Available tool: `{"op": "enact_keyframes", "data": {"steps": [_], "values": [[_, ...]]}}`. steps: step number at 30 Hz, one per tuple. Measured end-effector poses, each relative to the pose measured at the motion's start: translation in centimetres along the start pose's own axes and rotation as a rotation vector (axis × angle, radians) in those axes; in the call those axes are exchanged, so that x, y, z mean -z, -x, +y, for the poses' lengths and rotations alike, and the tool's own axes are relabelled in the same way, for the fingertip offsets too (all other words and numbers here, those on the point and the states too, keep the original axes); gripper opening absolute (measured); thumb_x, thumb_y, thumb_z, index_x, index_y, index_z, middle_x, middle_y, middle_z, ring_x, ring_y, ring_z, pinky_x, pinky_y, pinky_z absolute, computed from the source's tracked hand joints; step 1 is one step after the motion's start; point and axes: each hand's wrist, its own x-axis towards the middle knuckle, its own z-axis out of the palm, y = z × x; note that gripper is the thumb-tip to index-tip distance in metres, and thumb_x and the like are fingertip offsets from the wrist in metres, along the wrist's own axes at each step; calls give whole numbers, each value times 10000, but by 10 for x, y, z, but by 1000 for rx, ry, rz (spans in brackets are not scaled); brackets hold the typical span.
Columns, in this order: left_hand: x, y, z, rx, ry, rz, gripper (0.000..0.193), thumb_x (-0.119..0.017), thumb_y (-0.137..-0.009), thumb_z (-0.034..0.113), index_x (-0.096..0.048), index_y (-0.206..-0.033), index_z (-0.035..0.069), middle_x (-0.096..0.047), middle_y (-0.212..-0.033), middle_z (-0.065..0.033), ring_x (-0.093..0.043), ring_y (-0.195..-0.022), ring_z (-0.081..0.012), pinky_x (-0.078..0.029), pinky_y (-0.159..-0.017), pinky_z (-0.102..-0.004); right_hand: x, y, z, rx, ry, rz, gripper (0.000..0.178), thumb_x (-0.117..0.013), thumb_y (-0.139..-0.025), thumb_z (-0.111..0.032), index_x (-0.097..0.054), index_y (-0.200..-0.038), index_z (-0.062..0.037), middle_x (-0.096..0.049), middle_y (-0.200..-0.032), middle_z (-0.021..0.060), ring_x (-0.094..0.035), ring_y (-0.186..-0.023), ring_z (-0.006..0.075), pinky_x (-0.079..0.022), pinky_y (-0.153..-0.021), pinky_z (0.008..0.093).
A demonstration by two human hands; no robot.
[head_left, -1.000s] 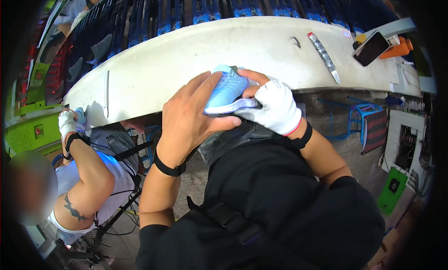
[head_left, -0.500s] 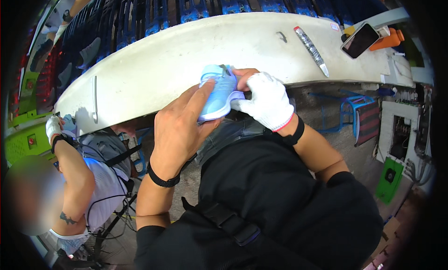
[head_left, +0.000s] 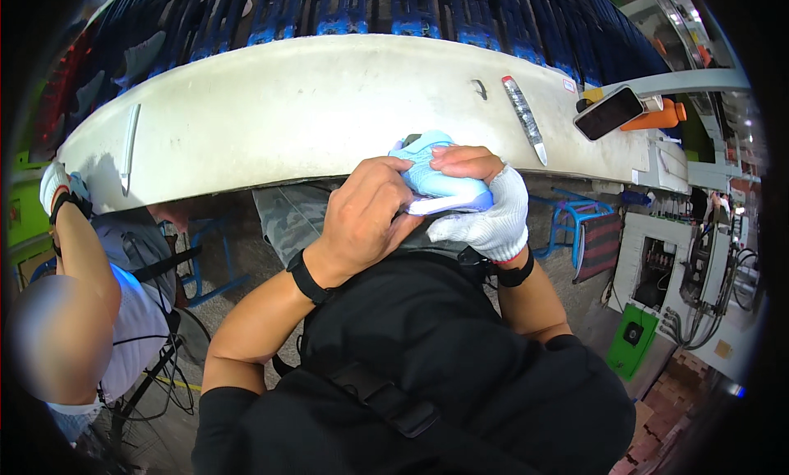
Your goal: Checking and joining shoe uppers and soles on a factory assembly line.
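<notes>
1. Right hand (head_left: 503, 216), gloved with bare fingertips: my fingers (head_left: 467, 159) clasp the light blue shoe (head_left: 423, 176), laid over its upper, gloved thumb low beside the pale sole (head_left: 452, 205).
2. Left hand (head_left: 357, 212), bare: my fingers curl against the shoe's left end, at the sole edge. Whether they pinch that edge firmly, I cannot tell.
3. Position: the shoe sits between both my hands, at the near edge of the table (head_left: 271, 130).
4. Handling, in my judgement: steady the shoe with the right, spread the pressure so the soft upper does not dent, and leave finer contact along the sole edge to the left fingertips.
5. Not visible: the sole's underside, the upper beneath my right fingers, most of the left contact.
6. Beyond: a knife (head_left: 524, 120) and a phone (head_left: 608, 113), well apart to my right. Far left, a co-worker's gloved hand (head_left: 54, 182) touches something bluish, too small to identify.
</notes>
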Motion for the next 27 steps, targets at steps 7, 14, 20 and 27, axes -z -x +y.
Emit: {"op": "enact_keyframes", "data": {"steps": [7, 14, 20, 27], "values": [[19, -15, -13, 148, 34, -215, 470, -995, -629, 186, -643, -936, 133, -644, -928, -19, -663, -937, -273, -555, -712, -387, 14, -14, -4, 135, 141, -237, 481, -1043, -710, -172, -727, -1062, -89, -819, -1061, 123, -786, -1084, 338, -567, -1042, 497], [34, 4, -27, 248, 101, -365, 433, -957, -711, 157, -685, -1045, 108, -674, -1040, -62, -658, -1069, -301, -565, -853, -416, 13, -19, 2, 234, 106, -289, 456, -1033, -727, -195, -729, -1050, -85, -818, -1063, 133, -788, -1088, 342, -570, -1038, 502], [62, 1, -26, 68, -167, -225, 589, -801, -788, -36, -679, -1357, 54, -671, -1414, -175, -671, -1289, -384, -597, -1024, -454, -20, -13, 22, -90, -929, 310, 252, -754, -1053, -228, -719, -1098, 18, -788, -1102, 193, -775, -1085, 315, -606, -990, 464], [106, -64, -17, 116, -167, -346, 642, -918, -836, 263, -627, -1355, 24, -741, -1225, -180, -747, -1074, -388, -607, -897, -451, -31, -71, 20, 84, 48, -160, 734, -961, -789, -287, -678, -1430, -64, -686, -1449, 185, -660, -1358, 328, -508, -1160, 425]]}}
